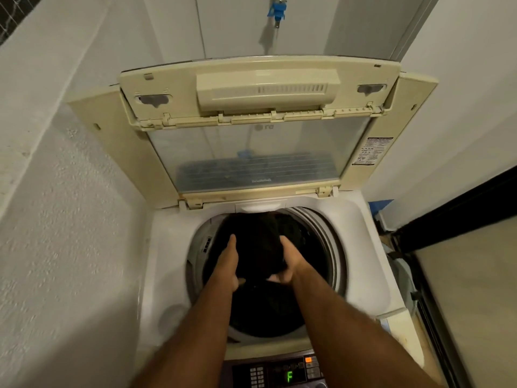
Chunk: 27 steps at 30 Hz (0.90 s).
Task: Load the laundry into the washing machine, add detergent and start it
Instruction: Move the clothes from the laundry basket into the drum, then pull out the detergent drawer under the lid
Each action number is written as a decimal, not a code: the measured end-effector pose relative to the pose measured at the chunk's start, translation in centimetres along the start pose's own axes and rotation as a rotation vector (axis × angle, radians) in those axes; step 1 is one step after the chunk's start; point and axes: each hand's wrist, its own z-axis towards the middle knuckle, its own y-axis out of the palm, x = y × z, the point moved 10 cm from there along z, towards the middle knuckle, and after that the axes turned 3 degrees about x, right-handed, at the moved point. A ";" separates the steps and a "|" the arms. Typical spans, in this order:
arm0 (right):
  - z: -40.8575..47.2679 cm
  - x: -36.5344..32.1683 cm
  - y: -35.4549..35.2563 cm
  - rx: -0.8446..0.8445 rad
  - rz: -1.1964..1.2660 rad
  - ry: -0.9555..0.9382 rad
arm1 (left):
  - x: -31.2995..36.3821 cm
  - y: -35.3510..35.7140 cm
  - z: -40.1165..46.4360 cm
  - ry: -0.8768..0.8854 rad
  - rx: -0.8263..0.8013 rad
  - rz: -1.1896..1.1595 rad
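A white top-loading washing machine [167, 247] stands below me with its cream lid [251, 113] folded up against the back wall. Over the round drum opening [333, 247] I hold a bundle of dark laundry [258, 247] between both hands. My left hand [230, 264] presses its left side and my right hand [291, 264] grips its right side. More dark fabric fills the drum beneath. The control panel [279, 372] at the front edge shows a green "F" on its display.
White walls close in on the left and right. A blue water tap [277, 11] sits on the back wall above the lid. A dark-framed door [461, 247] and some blue items [380, 205] lie to the right of the machine.
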 end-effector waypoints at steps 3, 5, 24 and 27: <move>0.7 -1.8 -1.6 0.049 -0.011 -0.077 | 2.0 -0.8 -0.6 0.078 0.035 0.008; -1.0 -2.6 -1.8 0.073 -0.092 -0.125 | 2.5 -0.9 -1.9 0.107 0.041 0.007; -6.0 -7.7 -5.7 0.123 -0.394 -0.393 | 4.4 1.3 -5.5 0.248 -0.060 -0.070; -5.8 -8.5 -5.3 0.096 -0.270 -0.378 | 5.2 1.4 -5.2 0.241 -0.059 -0.104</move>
